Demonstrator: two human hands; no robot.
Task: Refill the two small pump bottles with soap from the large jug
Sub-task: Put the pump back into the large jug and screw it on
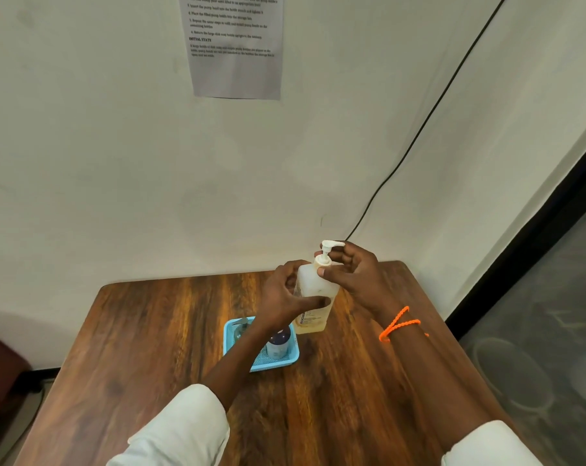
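Soap jug [313,297] is standing upright on the wooden table [150,348], toward its far edge and just beyond the blue basket [286,359], and you are working on it with both hands. Your left hand [285,294] is gripping the jug's body — thumb lying across the front, fingers curled round the far side. Your right hand [348,270] is pinching the white pump head [328,252] at the jug's neck, thumb tip pressing on the collar and fingers curled behind the stem. A small dark-capped pump bottle [278,344] is standing in the basket, partly hidden by your left forearm; a second, clear bottle [241,329] is sitting in the basket's far left corner. An orange cord bracelet [399,322] is hanging round your right wrist.
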